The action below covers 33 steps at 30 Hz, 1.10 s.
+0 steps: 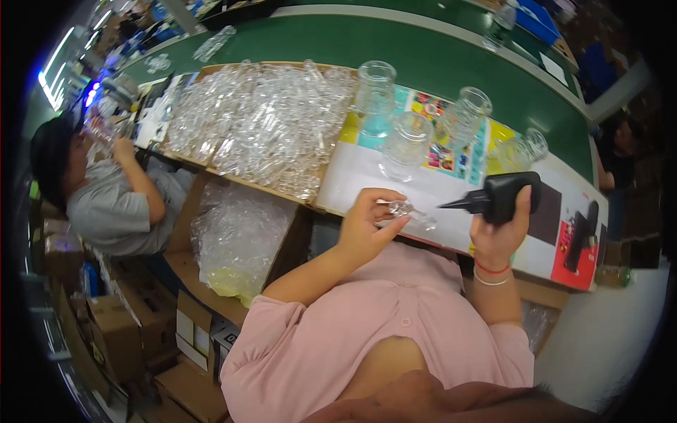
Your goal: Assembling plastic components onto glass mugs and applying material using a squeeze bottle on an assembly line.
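In my left hand (367, 227), thumb and fingers close on a small clear glass-like piece (401, 209), whose thin end points right over the table edge. My right hand (502, 236) grips a black squeeze bottle (513, 198) lying sideways. Its long pointed nozzle (457, 204) faces left toward the clear piece, with a gap between them. Beyond my hands, several clear ribbed glass vessels stand or lean on the printed sheets, the nearest glass vessel (407, 146) among them. Left of these, a shallow cardboard tray (329, 173) is heaped with small clear pieces (264, 120).
Below the tray sits an open carton (285, 236) with clear plastic wrap in it. A black tool-like object (578, 243) lies on red paper at right. Another person (116, 201) works at the left; cardboard boxes (116, 328) stack behind. The green table (310, 39) stretches away.
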### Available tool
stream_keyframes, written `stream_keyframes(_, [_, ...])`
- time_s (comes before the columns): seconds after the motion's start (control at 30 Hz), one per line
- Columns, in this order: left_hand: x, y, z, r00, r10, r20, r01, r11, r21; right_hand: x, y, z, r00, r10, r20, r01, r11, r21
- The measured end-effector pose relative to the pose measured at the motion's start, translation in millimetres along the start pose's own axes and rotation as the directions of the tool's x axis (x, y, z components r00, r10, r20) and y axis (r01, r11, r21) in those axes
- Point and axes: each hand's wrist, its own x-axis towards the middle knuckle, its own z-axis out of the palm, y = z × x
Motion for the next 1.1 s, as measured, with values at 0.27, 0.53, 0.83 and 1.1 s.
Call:
stream_keyframes(0.27, [20, -58, -23, 0.982, 0.180, 0.061, -0.164, 0.639, 0.751, 23, -3, -44, 0.925, 0.219, 0.310, -0.290, 0.935, 0.204])
stream_keyframes(0.53, [23, -49, -26, 0.941, 0.289, 0.177, -0.300, 0.466, 0.832, 25, 3, -49, 0.933, 0.220, 0.284, -0.287, 0.932, 0.219])
stream_keyframes(0.83, [37, 26, -71, 0.867, 0.498, -0.014, 0.003, 0.023, 1.000, 24, 2, -50, 0.943, 0.239, 0.231, -0.298, 0.915, 0.271])
stream_keyframes(1.1, [97, 26, -132, 0.928, 0.365, -0.077, 0.050, 0.082, 0.995, 19, -1, -45, 0.935, 0.271, 0.229, -0.335, 0.887, 0.319])
